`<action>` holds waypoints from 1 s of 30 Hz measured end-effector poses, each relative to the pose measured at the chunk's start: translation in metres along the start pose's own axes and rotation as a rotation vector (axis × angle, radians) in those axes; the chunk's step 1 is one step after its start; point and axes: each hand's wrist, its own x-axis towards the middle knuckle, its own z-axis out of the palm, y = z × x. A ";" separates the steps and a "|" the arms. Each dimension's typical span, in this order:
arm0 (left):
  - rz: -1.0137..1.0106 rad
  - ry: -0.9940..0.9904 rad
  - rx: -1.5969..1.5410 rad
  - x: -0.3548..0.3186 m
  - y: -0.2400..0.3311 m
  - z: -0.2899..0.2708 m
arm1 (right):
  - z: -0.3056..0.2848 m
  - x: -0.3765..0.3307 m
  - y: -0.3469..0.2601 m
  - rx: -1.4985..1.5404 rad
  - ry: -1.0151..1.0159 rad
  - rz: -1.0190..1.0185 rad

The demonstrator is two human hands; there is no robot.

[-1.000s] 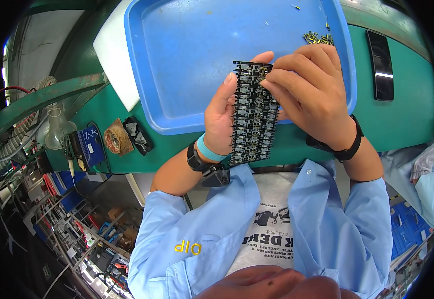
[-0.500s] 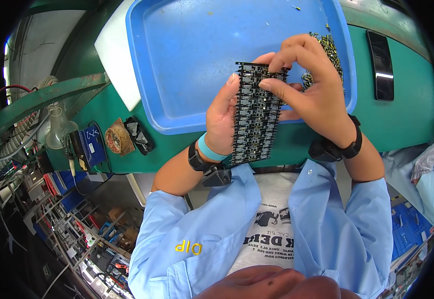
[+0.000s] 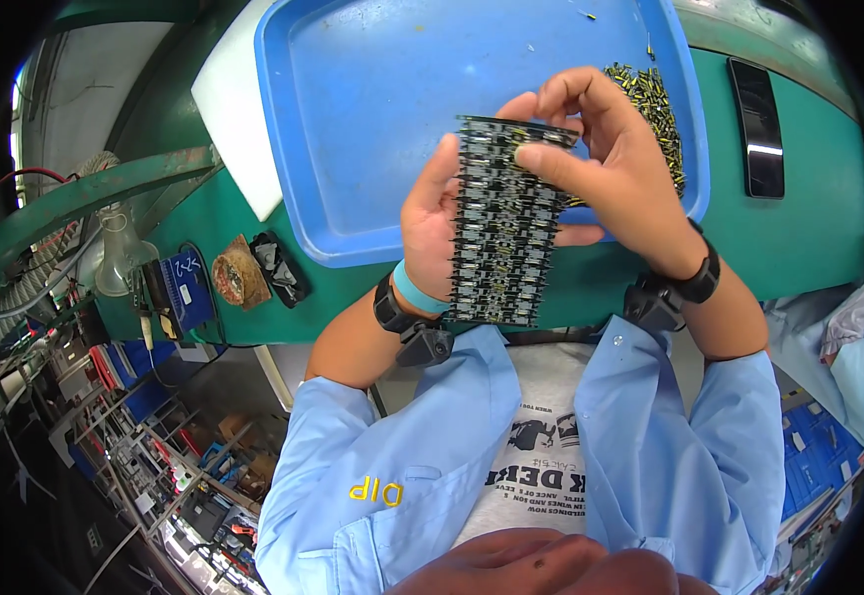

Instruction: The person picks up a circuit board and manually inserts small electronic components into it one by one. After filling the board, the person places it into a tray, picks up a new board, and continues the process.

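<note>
Circuit panel (image 3: 504,233) sits gripped in my left hand (image 3: 429,228); my right hand (image 3: 622,171) curls at its upper edge, but from here I cannot tell whether it pinches.

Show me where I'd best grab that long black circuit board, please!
Hold the circuit board by its long edges, I'd say, coming from the left and underneath, like the left hand. It's flat and long, and its face is crowded with small parts better left untouched. Go gently: those edges look jagged.

Jacket (image 3: 690,426): yellow letters (image 3: 376,493); shirt (image 3: 549,382): black print (image 3: 531,478); notebook (image 3: 190,296): white marks (image 3: 187,263), perhaps writing.
</note>
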 end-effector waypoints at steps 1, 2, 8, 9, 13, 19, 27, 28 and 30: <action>0.002 -0.055 -0.049 -0.001 0.000 0.000 | -0.006 0.004 -0.005 0.026 0.010 0.060; 0.005 -0.110 -0.100 -0.002 0.001 0.001 | -0.012 0.007 -0.009 0.051 0.021 0.120; 0.102 -0.045 -0.189 0.002 0.003 0.002 | -0.049 0.003 -0.018 -1.087 -0.228 -0.253; 0.106 -0.020 -0.188 0.002 0.003 0.002 | -0.051 0.001 -0.016 -1.152 -0.293 -0.270; 0.106 -0.008 -0.175 0.002 0.003 -0.001 | -0.040 -0.002 -0.010 -1.218 -0.313 -0.250; 0.097 -0.012 -0.161 0.001 0.003 -0.002 | -0.033 -0.001 0.010 -1.316 -0.232 -0.327; 0.128 0.000 -0.143 0.000 0.004 -0.001 | -0.029 0.003 -0.013 -1.050 -0.118 -0.209; 0.132 0.010 -0.133 0.000 0.004 -0.001 | -0.028 0.004 -0.017 -0.922 -0.090 -0.190; 0.129 0.026 -0.116 0.001 0.004 0.000 | -0.027 0.004 -0.023 -0.670 -0.025 -0.149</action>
